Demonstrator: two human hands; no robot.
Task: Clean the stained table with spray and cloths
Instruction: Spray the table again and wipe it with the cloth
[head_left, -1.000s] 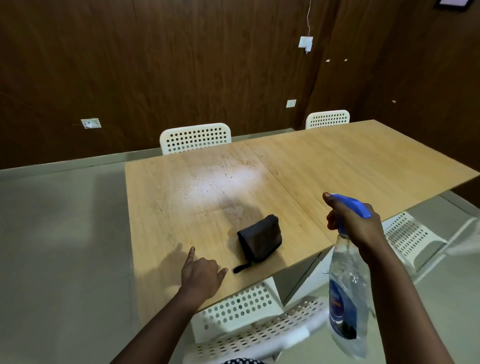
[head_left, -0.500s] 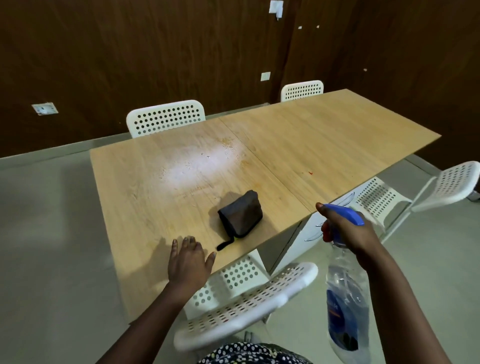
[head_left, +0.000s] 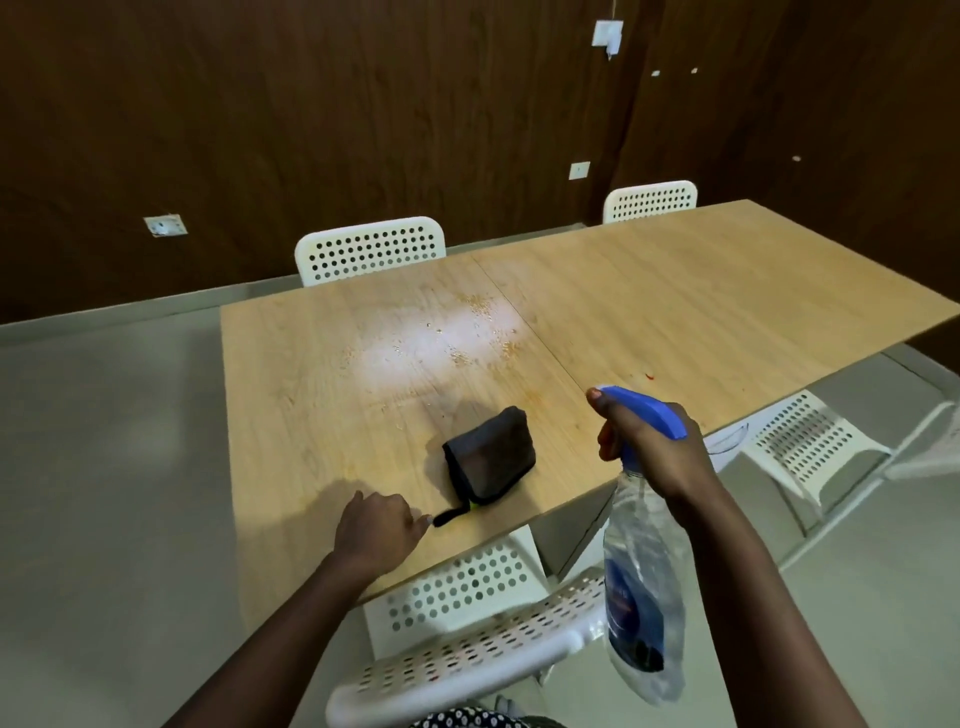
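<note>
A dark folded cloth (head_left: 491, 457) with a short black loop lies near the front edge of the wooden table (head_left: 701, 291). My left hand (head_left: 376, 530) rests on the table just left of it, fingers curled under, one fingertip at the loop's end. My right hand (head_left: 657, 449) grips the neck of a clear spray bottle (head_left: 641, 587) with a blue trigger head, held upright off the table's front edge, nozzle pointing left over the tabletop. Wet droplets and orange specks (head_left: 467, 332) spread over the table's middle. A small red spot (head_left: 649, 375) sits further right.
White perforated chairs stand around the table: two at the far side (head_left: 371, 249) (head_left: 649, 200), one at the right (head_left: 810, 447), and one right below me (head_left: 467, 660) tucked against the front edge. Dark wood panelling forms the wall behind. Pale floor lies to the left.
My left hand has slid right towards the cloth's loop and its fingers have curled under from flat. The right hand with the bottle has risen closer to the table edge.
</note>
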